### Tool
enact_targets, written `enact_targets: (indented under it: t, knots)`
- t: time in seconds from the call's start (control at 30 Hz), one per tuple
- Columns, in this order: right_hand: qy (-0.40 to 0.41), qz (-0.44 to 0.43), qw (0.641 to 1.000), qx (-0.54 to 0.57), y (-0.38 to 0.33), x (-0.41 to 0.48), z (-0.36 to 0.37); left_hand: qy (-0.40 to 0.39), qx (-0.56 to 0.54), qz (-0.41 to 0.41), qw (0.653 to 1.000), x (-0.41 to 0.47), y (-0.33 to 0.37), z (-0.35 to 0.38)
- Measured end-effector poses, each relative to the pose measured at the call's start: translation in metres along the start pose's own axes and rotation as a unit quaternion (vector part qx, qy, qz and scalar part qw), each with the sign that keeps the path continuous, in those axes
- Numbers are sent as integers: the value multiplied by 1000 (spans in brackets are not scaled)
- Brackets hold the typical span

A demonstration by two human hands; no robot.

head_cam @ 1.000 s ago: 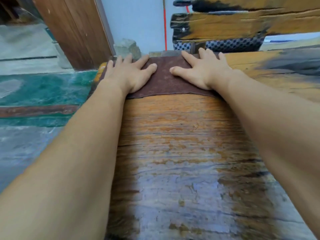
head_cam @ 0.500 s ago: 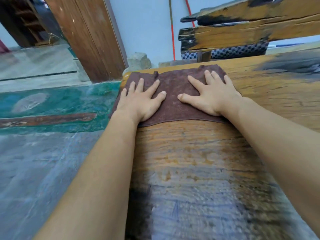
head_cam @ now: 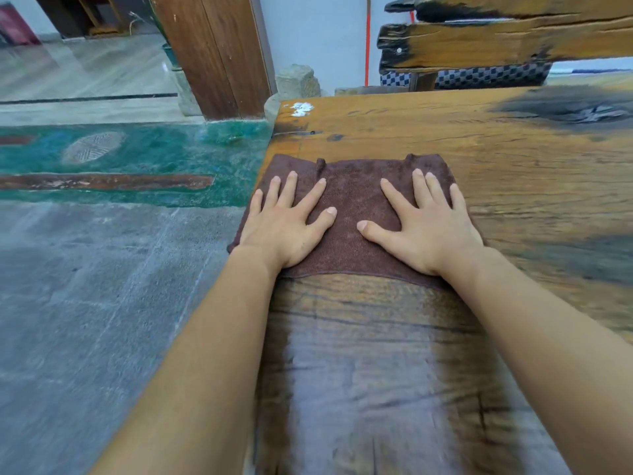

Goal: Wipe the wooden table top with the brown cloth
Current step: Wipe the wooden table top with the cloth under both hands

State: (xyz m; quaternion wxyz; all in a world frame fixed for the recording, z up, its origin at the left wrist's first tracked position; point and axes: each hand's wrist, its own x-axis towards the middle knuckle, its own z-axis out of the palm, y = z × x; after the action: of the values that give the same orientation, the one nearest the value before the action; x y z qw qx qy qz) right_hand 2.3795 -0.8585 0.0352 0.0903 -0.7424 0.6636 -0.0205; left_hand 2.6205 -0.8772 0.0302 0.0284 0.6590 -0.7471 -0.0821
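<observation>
A brown cloth lies spread flat on the wooden table top, close to the table's left edge. My left hand presses on the cloth's left half with fingers straight and spread. My right hand presses flat on its right half the same way. A darker, damp-looking streak of wood runs from the cloth's near edge toward me.
The table's far left corner carries a white smear. Left of the table lies a grey and green floor. A wooden door frame, a stone block and a wooden bench back stand beyond the table's far edge.
Both hands have drawn the cloth back from the table's far left corner toward me, uncovering the corner and its white smear.
</observation>
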Motion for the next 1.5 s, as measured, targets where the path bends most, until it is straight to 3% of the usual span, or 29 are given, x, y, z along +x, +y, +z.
enact_targets:
  t: [0.5, 0.93, 1.13, 1.3, 1.5]
  knots:
    - [-4, -41, 999, -17, -69, -275, 25, -27, -6, -3, 1000, -303, 6, 3]
    - [32, -63, 997, 27, -94, -429, 33, -20, -2, -29, 999, -466, 27, 7]
    - [35, -38, 999, 15, -102, -439, 28, -18, 5, -83, 996, -499, 37, 18]
    - [41, -7, 999, 24, -105, -430, 36, -15, 15, -103, 995, -489, 39, 27]
    - [49, -27, 998, -28, -95, -421, 60, -33, 1, -123, 992, -462, 39, 34]
